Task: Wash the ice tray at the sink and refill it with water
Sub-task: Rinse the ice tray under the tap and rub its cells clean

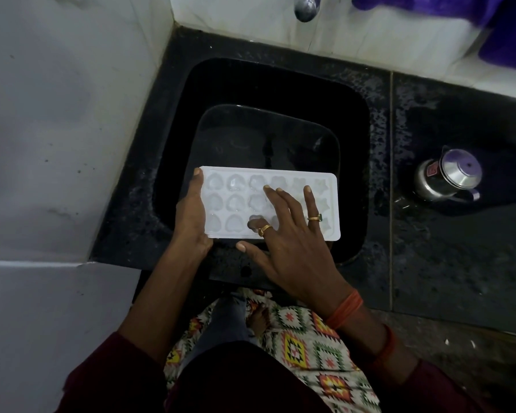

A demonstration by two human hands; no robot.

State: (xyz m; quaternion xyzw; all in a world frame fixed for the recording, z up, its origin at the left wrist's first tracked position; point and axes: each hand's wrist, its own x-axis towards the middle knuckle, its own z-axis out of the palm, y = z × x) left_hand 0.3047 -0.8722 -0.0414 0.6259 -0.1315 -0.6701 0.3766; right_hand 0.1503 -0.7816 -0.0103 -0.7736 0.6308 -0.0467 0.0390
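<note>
A white plastic ice tray (pixel 236 192) with rows of shaped cups is held level over the near side of a black sink (pixel 352 120). My left hand (pixel 191 216) grips the tray's left short end, thumb along its edge. My right hand (pixel 292 234) lies spread over the tray's middle and right cups, fingers straight; the index finger dips into a cup in the near row, and the thumb sticks out past the near edge. Water fills the bottom of the sink. The metal tap spout (pixel 306 7) sits at the top of the view, with no stream visible.
Wet black stone counter (pixel 447 234) surrounds the sink. A steel lidded pot (pixel 450 177) stands on it to the right. White tiled walls rise at the left and back. Purple cloth (pixel 495 22) hangs at the top right.
</note>
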